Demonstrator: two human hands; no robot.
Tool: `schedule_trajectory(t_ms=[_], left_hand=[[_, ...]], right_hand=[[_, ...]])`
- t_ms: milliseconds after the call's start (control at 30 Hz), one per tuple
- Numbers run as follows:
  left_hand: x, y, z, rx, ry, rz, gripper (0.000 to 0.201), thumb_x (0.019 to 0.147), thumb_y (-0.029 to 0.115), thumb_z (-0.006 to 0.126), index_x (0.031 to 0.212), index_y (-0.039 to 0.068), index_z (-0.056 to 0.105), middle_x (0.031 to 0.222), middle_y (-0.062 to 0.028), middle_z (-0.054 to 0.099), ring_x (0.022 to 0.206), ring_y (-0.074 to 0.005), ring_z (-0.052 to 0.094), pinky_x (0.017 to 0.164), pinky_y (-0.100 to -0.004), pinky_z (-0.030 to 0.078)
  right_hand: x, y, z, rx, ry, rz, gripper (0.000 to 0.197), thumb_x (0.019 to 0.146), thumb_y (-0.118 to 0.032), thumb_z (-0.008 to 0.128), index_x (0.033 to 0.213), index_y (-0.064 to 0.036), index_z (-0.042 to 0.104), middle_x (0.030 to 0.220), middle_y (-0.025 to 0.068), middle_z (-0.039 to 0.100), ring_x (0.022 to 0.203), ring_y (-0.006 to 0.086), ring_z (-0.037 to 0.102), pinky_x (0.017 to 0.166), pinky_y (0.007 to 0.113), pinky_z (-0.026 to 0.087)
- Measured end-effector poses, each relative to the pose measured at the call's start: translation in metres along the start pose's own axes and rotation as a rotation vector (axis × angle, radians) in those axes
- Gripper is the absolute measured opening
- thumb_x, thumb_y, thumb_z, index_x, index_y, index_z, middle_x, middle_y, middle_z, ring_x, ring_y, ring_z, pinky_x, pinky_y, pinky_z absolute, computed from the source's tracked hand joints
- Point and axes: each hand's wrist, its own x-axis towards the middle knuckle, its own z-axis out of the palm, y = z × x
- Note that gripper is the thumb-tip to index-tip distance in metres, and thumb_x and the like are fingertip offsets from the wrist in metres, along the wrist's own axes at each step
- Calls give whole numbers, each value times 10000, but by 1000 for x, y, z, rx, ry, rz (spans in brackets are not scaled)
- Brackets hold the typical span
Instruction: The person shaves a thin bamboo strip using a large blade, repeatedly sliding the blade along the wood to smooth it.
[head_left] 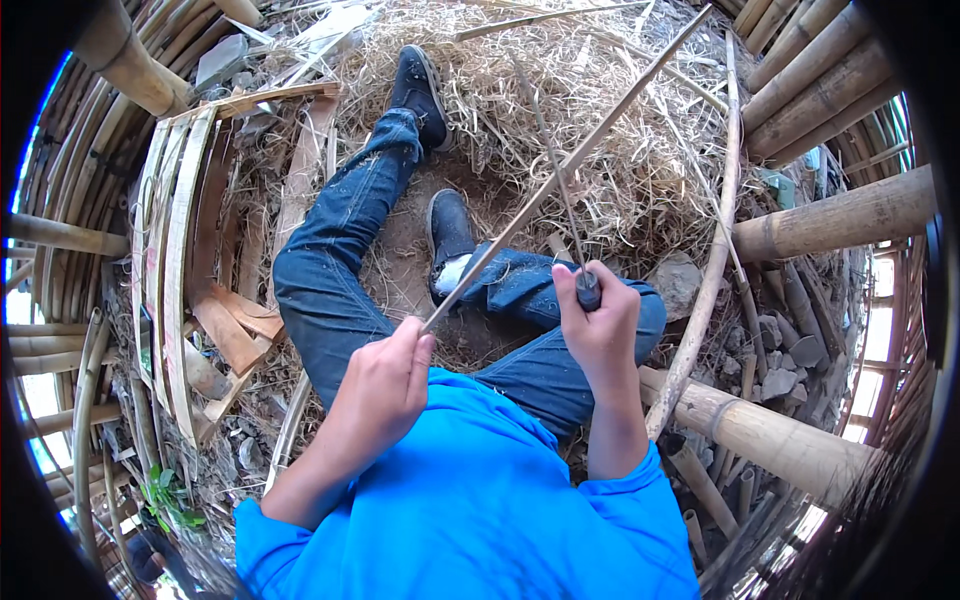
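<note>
My left hand (385,385) is closed around the near end of a long, thin bamboo strip (630,98), which slants away to the upper right. In my right hand (605,318) is the dark handle of a long, narrow knife (550,150), the thumb lying along the handle's side. The blade points away from me and crosses the strip roughly midway along it. Whether blade and strip touch there, I cannot tell. Both hands are above my bent legs in blue jeans (325,270), which are dusted with small shavings.
Pale shavings (620,150) heap up beyond my feet. A slatted wooden crate (180,260) lies at left with wood offcuts. Thick bamboo poles (830,215) jut in from the right, beside a long curved stick (720,250) and broken stones (780,385). Bamboo walls surround the spot.
</note>
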Motion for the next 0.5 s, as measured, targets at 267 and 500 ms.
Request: schedule_trajectory(t_ms=[267, 500], left_hand=[[-2, 2, 3, -11, -45, -11, 204, 955, 139, 464, 809, 3, 420, 610, -241, 498, 615, -449, 523, 529, -498, 373], [6, -20, 17, -429, -277, -53, 279, 999, 194, 415, 775, 30, 439, 558, 8, 394, 494, -95, 400, 461, -290, 313]], right_hand=[[11, 7, -4, -71, 13, -7, 366, 862, -190, 667, 613, -9, 468, 450, 72, 375, 384, 162, 347, 406, 321, 291], [0, 28, -1, 23, 42, 69, 370, 869, -182, 659, 603, -11, 466, 452, 18, 348, 448, 67, 304, 414, 281, 248]])
